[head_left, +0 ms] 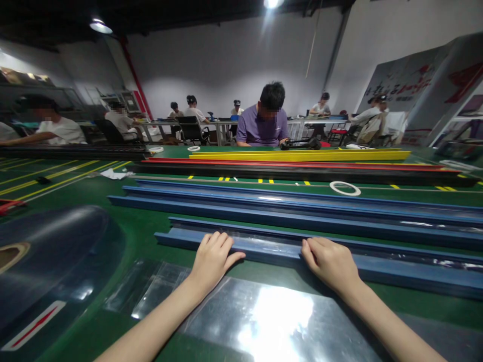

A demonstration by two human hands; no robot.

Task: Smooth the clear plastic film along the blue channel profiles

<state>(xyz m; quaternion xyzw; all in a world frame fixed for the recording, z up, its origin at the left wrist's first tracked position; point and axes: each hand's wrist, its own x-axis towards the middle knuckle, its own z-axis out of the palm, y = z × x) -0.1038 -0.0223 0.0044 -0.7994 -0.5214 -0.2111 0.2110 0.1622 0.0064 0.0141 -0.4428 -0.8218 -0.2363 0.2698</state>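
The nearest blue channel profile lies lengthwise across the green table, its open trough facing up. My left hand is closed over its front wall near the left end, with the thumb stretched out along the outside. Further right, my right hand grips the same wall with curled fingers. The fingertips of both hands are hidden inside the trough. Below my wrists a clear plastic sleeve lies flat and reflects the light.
More blue channels lie just behind, then a red and black profile and a yellow one. A white tape ring lies among them. At left sits a large dark curved shell. A person in purple works opposite.
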